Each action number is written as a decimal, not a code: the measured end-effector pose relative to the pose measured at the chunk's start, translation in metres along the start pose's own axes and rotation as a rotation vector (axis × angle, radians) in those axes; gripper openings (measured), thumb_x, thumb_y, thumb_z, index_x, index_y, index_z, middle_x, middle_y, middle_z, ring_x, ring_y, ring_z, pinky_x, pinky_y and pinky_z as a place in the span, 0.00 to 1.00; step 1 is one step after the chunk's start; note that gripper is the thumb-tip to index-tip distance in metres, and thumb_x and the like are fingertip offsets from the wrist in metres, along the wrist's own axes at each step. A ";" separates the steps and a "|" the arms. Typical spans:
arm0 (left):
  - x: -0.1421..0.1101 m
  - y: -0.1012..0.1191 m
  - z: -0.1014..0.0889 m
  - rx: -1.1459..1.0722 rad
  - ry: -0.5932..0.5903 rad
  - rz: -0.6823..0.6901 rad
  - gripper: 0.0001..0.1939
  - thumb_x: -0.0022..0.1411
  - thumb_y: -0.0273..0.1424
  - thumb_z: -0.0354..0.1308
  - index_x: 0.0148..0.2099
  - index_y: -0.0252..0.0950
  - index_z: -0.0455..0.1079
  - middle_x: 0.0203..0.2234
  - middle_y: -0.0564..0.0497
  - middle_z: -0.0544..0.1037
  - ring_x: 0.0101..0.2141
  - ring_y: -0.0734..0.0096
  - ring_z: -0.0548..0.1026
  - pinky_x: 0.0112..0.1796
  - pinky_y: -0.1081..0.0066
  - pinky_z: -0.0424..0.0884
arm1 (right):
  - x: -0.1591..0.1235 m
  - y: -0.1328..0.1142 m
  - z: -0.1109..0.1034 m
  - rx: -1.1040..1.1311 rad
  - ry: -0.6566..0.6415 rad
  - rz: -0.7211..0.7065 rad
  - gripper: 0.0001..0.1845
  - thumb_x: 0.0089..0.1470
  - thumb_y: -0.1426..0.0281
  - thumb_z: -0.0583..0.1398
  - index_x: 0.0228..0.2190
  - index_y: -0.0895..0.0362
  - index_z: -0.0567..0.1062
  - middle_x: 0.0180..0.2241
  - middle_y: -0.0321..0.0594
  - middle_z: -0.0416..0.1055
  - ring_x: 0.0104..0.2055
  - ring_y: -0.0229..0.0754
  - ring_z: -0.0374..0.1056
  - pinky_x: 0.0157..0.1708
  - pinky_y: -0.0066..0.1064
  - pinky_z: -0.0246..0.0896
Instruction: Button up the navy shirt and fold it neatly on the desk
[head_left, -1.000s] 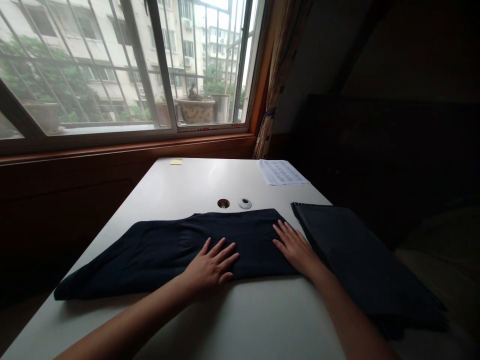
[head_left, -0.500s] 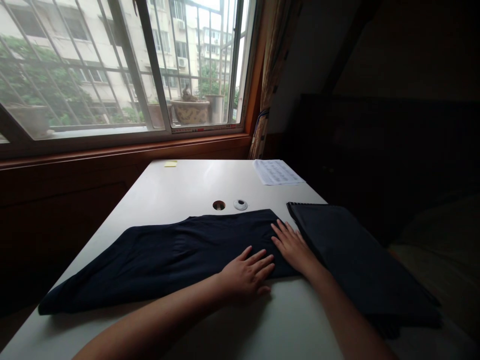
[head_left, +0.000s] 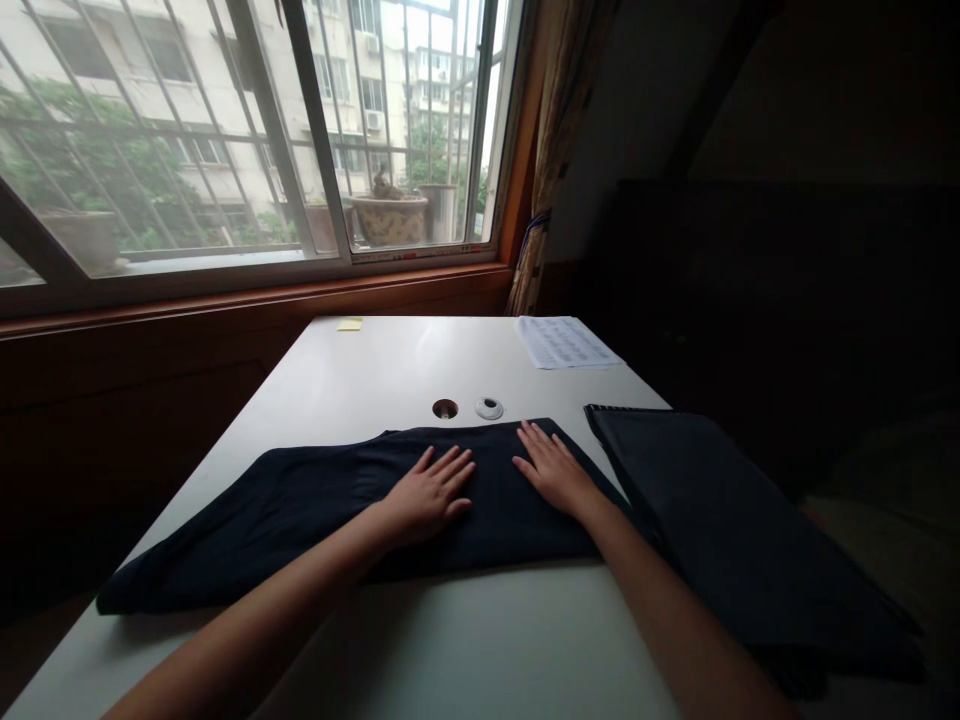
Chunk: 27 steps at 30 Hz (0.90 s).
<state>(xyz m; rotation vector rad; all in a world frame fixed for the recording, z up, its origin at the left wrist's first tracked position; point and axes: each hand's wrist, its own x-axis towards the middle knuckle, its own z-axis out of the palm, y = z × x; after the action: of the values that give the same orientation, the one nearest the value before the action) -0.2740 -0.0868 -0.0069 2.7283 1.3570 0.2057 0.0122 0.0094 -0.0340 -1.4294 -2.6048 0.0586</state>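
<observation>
A dark navy garment (head_left: pixel 315 525), folded lengthwise and looking like trousers, lies across the white table (head_left: pixel 480 650). My left hand (head_left: pixel 429 493) rests flat on its middle, fingers spread. Farther right, my right hand (head_left: pixel 553 468) lies flat near the garment's right end, fingers stretched toward its far edge. Neither hand grips the cloth. Beside the right forearm is a dark, flat, folded-looking item (head_left: pixel 720 500) with a striped edge at its far left corner; its exact kind is unclear in the dim light.
Past the garment are a round cable hole (head_left: pixel 445 409) and a white round cover (head_left: pixel 490 408). Printed sheets (head_left: pixel 568 342) lie at the far right corner, a yellow sticky note (head_left: pixel 349 325) at the far left. A barred window (head_left: pixel 420 130) and a tied curtain (head_left: pixel 544 210) stand behind.
My left hand has slid left and away from me, onto the garment's middle. My right hand has shifted left and slightly farther from me. The view has turned a little left.
</observation>
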 end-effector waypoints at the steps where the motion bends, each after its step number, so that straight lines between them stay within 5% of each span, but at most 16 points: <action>1: -0.005 -0.015 -0.003 0.030 0.001 -0.037 0.33 0.74 0.50 0.37 0.73 0.40 0.45 0.71 0.47 0.47 0.70 0.58 0.45 0.66 0.49 0.41 | -0.001 0.003 0.000 -0.004 -0.006 0.012 0.37 0.67 0.50 0.42 0.69 0.56 0.50 0.71 0.44 0.42 0.72 0.48 0.39 0.69 0.50 0.38; 5: -0.025 -0.059 -0.014 0.089 0.007 -0.077 0.33 0.74 0.49 0.37 0.73 0.39 0.45 0.70 0.47 0.48 0.70 0.62 0.46 0.67 0.55 0.42 | -0.004 0.010 -0.001 -0.027 -0.021 0.049 0.38 0.67 0.49 0.42 0.69 0.55 0.49 0.71 0.41 0.41 0.73 0.46 0.38 0.69 0.49 0.37; 9: -0.042 -0.080 -0.019 0.084 0.019 -0.065 0.31 0.75 0.48 0.37 0.73 0.40 0.45 0.71 0.48 0.48 0.70 0.64 0.46 0.67 0.58 0.44 | -0.006 0.015 0.000 -0.047 -0.001 0.068 0.37 0.66 0.49 0.42 0.69 0.55 0.50 0.71 0.41 0.41 0.73 0.47 0.38 0.69 0.49 0.38; 13: -0.055 -0.094 -0.018 0.050 0.041 -0.113 0.30 0.75 0.47 0.38 0.72 0.43 0.47 0.70 0.49 0.50 0.69 0.62 0.47 0.67 0.54 0.45 | -0.008 0.019 0.003 -0.069 0.025 0.089 0.36 0.67 0.50 0.43 0.68 0.55 0.53 0.71 0.42 0.43 0.73 0.47 0.39 0.69 0.49 0.38; 17: -0.065 -0.107 -0.016 -0.015 0.243 -0.215 0.27 0.74 0.43 0.42 0.70 0.41 0.54 0.67 0.47 0.59 0.66 0.60 0.57 0.64 0.55 0.56 | -0.008 0.021 0.004 -0.056 0.049 0.106 0.35 0.67 0.51 0.43 0.67 0.55 0.55 0.70 0.44 0.46 0.72 0.48 0.41 0.68 0.49 0.39; 21: -0.070 -0.116 -0.017 -0.014 0.375 -0.312 0.21 0.73 0.39 0.45 0.62 0.39 0.65 0.55 0.43 0.71 0.55 0.57 0.68 0.57 0.53 0.65 | -0.007 0.020 0.004 -0.045 0.046 0.113 0.35 0.66 0.51 0.43 0.67 0.56 0.56 0.70 0.45 0.47 0.72 0.48 0.42 0.68 0.49 0.39; 27: -0.071 -0.119 -0.020 -0.003 0.393 -0.354 0.12 0.70 0.38 0.50 0.45 0.40 0.73 0.41 0.46 0.73 0.44 0.56 0.70 0.49 0.55 0.70 | -0.008 0.019 0.003 -0.048 0.047 0.119 0.36 0.67 0.51 0.43 0.67 0.57 0.57 0.70 0.45 0.47 0.72 0.48 0.41 0.69 0.48 0.38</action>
<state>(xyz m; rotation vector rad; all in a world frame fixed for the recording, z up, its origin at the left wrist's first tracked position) -0.4132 -0.0719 -0.0089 2.4696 1.9010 0.7406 0.0317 0.0131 -0.0398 -1.5818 -2.4981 -0.0225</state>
